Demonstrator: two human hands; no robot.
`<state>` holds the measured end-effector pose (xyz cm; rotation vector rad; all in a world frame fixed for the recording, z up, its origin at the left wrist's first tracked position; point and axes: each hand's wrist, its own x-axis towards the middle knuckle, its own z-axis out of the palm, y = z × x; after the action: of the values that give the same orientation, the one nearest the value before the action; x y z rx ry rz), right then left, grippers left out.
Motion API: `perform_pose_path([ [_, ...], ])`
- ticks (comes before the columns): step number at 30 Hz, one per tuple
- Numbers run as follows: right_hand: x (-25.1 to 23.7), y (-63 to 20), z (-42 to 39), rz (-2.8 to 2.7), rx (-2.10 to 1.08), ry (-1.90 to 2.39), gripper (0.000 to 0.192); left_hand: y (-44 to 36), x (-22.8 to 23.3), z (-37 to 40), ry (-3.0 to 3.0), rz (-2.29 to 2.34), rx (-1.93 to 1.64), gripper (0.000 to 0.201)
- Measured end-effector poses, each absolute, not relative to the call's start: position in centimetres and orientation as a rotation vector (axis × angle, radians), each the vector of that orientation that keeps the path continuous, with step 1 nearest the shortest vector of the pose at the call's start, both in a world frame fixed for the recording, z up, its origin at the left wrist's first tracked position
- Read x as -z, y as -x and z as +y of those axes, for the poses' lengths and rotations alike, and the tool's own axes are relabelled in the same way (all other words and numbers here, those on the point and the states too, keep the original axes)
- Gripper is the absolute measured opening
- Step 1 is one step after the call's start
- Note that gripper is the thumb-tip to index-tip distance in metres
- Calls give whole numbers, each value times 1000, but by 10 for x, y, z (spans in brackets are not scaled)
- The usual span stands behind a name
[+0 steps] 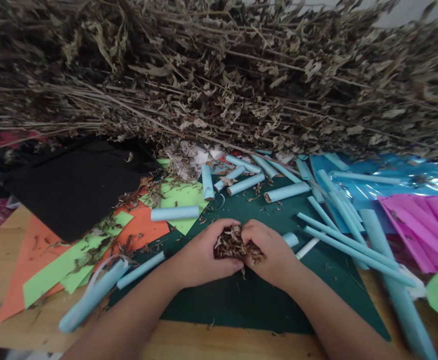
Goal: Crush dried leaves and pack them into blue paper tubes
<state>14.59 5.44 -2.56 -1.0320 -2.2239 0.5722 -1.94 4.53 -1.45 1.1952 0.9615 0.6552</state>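
Note:
A clump of dried leaves sits between my two hands, just above the dark green mat. My left hand curls around the clump from the left, its thumb below and fingers above. From the other side my right hand closes on the clump's right part, with bent fingers pressed into the leaves. Close beyond the hands lie short light-blue paper rolls; one roll shows brown leaf filling at its end. Another short roll rests left of my left hand.
Bundled dried plant stalks fill the back. At left are a black sheet, orange paper and green strips. Long thin blue rolls, pink paper and shiny blue film lie right, on a wooden table.

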Motion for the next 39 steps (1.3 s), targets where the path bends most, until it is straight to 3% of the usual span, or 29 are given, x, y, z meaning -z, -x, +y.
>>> perform_pose_path([
  [12,23,-134,47,-2077,-679,935,13,2,31,37,-878,833,-1029,24],
  [20,28,-137,46,-2306,-597,743,43,-1,19,41,-567,989,-973,24],
  [24,29,-136,47,-2378,-599,893,23,4,19,46,-513,907,-869,20],
  [29,28,-139,52,-2332,-585,912,11,13,20,50,-682,835,-897,25],
  [35,23,-138,50,-2129,-674,970,18,16,18,48,-1136,777,-928,15],
  [39,25,-135,45,-1879,-1094,1073,21,17,17,48,-1314,771,-978,12],
])
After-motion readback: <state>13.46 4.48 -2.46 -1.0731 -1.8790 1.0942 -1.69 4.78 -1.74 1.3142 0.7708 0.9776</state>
